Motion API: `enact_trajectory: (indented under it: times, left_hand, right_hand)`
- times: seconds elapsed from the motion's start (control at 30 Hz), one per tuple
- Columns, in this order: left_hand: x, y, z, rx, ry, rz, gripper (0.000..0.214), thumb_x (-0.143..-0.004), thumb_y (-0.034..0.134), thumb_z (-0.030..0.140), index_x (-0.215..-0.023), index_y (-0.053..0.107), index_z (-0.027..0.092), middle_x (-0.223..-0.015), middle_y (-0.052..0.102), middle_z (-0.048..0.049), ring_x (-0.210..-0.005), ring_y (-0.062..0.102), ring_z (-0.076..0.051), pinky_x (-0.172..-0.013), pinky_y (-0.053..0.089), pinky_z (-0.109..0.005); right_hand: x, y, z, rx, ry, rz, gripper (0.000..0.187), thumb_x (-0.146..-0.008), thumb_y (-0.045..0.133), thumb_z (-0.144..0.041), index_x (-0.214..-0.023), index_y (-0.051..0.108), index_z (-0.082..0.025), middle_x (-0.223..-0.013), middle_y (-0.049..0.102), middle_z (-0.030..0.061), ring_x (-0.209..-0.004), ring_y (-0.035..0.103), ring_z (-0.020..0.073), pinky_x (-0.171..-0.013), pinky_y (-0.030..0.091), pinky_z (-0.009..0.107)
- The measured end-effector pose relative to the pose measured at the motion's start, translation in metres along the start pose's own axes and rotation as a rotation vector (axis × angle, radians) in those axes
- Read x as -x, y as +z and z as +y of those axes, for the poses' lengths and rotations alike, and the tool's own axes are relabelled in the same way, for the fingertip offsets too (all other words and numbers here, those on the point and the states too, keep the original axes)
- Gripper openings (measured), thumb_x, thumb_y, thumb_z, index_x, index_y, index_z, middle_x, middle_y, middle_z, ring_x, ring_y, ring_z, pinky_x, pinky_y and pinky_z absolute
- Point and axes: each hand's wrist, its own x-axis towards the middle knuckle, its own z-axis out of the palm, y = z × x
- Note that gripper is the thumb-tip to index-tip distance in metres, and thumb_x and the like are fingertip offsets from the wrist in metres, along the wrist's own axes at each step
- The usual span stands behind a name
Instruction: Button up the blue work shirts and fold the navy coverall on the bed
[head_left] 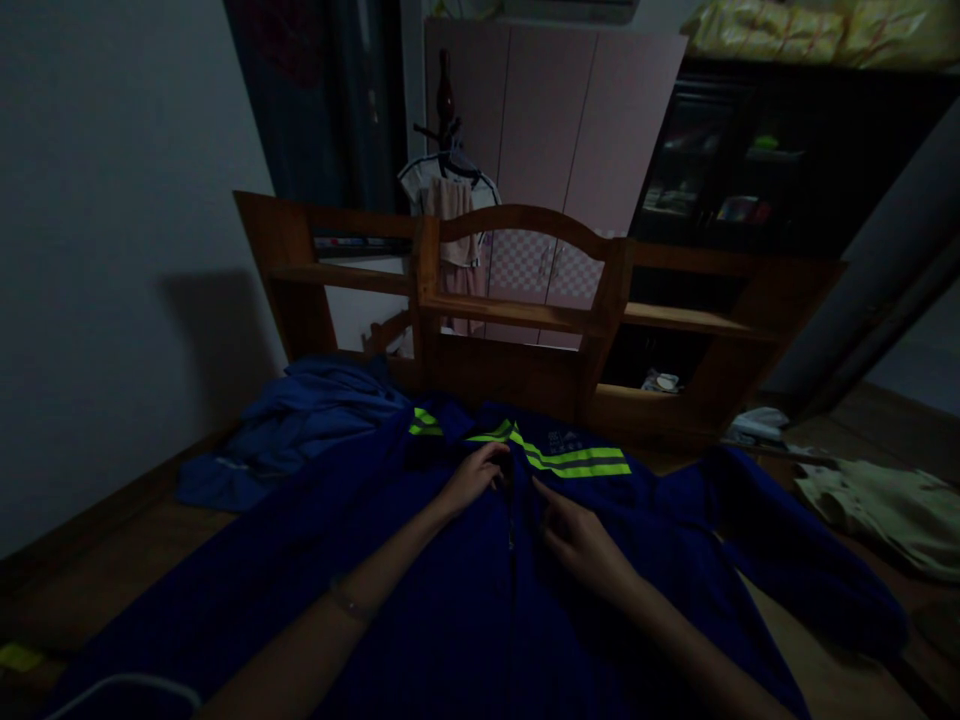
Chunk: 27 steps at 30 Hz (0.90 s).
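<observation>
A dark blue work jacket [450,590] with yellow-green reflective strips [577,462] lies spread out in front of me, a zipper running down its middle. Near the collar, the curled fingers of my left hand [474,478] close on the edge of the front opening. Across the zipper, my right hand [581,540] rests on the other front panel. Its index finger is stretched toward the opening, with the thumb apart below it. Part of the fingertips is lost in the dim light.
A wooden headboard with shelves [517,316] stands beyond the jacket. Crumpled blue cloth [322,410] lies at the left against the wall, and folded pale cloth [885,510] at the right. Farther back are a pink wardrobe [547,120] and a coat stand with clothes [450,205].
</observation>
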Motion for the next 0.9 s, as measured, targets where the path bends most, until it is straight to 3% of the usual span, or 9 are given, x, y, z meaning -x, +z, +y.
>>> enact_trajectory:
  times: [0.1, 0.2, 0.3, 0.37, 0.5, 0.63, 0.77, 0.9]
  left_hand:
    - [-0.004, -0.002, -0.004, -0.099, -0.007, -0.019, 0.052, -0.075, 0.043, 0.013, -0.126, 0.05, 0.019, -0.092, 0.069, -0.0044, -0.075, 0.066, -0.017, -0.064, 0.053, -0.027]
    - [-0.006, -0.004, -0.007, -0.208, 0.029, 0.09, 0.052, -0.075, 0.044, 0.011, -0.126, 0.053, 0.02, -0.115, 0.064, -0.006, -0.103, 0.061, -0.019, -0.089, 0.05, -0.034]
    - [-0.008, -0.006, -0.009, -0.261, 0.055, 0.169, 0.046, -0.076, 0.045, 0.009, -0.119, 0.059, 0.02, -0.128, 0.057, -0.0045, -0.121, 0.049, -0.02, -0.107, 0.035, -0.036]
    - [-0.008, -0.008, -0.008, -0.299, 0.059, 0.207, 0.04, -0.079, 0.044, 0.011, -0.114, 0.062, 0.02, -0.124, 0.06, -0.0048, -0.12, 0.05, -0.02, -0.109, 0.032, -0.037]
    - [-0.007, -0.01, -0.005, -0.345, 0.07, 0.221, 0.034, -0.082, 0.045, 0.015, -0.108, 0.065, 0.023, -0.117, 0.063, -0.0032, -0.114, 0.054, -0.02, -0.105, 0.037, -0.037]
    - [-0.005, -0.008, -0.001, -0.359, 0.086, 0.217, 0.034, -0.085, 0.045, 0.018, -0.113, 0.063, 0.024, -0.121, 0.061, -0.0029, -0.116, 0.053, -0.019, -0.105, 0.036, -0.036]
    - [-0.004, -0.006, 0.002, -0.347, 0.114, 0.191, 0.034, -0.087, 0.044, 0.021, -0.114, 0.062, 0.024, -0.121, 0.061, -0.0029, -0.116, 0.053, -0.019, -0.104, 0.038, -0.034]
    - [-0.002, -0.006, 0.007, -0.304, 0.129, 0.189, 0.034, -0.087, 0.046, 0.023, -0.118, 0.06, 0.024, -0.125, 0.059, -0.0031, -0.119, 0.051, -0.019, -0.106, 0.035, -0.034]
  right_hand:
    - [-0.021, -0.008, 0.008, 0.023, 0.1, -0.066, 0.056, -0.089, 0.049, -0.028, -0.142, 0.034, -0.021, -0.082, 0.062, 0.0009, -0.068, 0.058, 0.0145, -0.064, 0.043, 0.025]
    - [-0.041, -0.013, 0.016, 0.187, 0.069, -0.015, 0.053, -0.089, 0.051, -0.037, -0.139, 0.041, -0.023, -0.103, 0.061, 0.0071, -0.093, 0.058, 0.0195, -0.082, 0.044, 0.031]
    - [-0.061, -0.015, 0.028, 0.4, 0.031, 0.04, 0.056, -0.087, 0.053, -0.048, -0.139, 0.039, -0.031, -0.138, 0.041, 0.0101, -0.127, 0.037, 0.0296, -0.101, 0.031, 0.046]
    - [-0.075, -0.018, 0.037, 0.487, 0.077, 0.042, 0.056, -0.089, 0.049, -0.052, -0.139, 0.039, -0.03, -0.146, 0.032, 0.0107, -0.132, 0.029, 0.0331, -0.102, 0.027, 0.052]
    - [-0.101, -0.024, 0.051, 0.516, 0.116, 0.036, 0.052, -0.097, 0.037, -0.045, -0.138, 0.039, -0.015, -0.137, 0.043, 0.0156, -0.123, 0.043, 0.0232, -0.101, 0.034, 0.035]
    - [-0.117, -0.022, 0.05, 0.567, 0.097, -0.037, 0.062, -0.087, 0.055, -0.049, -0.135, 0.042, -0.014, -0.13, 0.049, 0.0154, -0.115, 0.051, 0.023, -0.091, 0.04, 0.028]
    - [-0.127, -0.023, 0.04, 0.626, 0.093, -0.139, 0.03, -0.084, 0.06, -0.038, -0.105, 0.063, -0.016, -0.103, 0.065, 0.0125, -0.097, 0.061, 0.0247, -0.082, 0.042, 0.028]
    - [-0.144, -0.047, 0.032, 0.648, 0.08, -0.12, 0.016, -0.086, 0.054, -0.022, -0.094, 0.065, -0.014, -0.098, 0.067, 0.0131, -0.096, 0.062, 0.0239, -0.08, 0.041, 0.027]
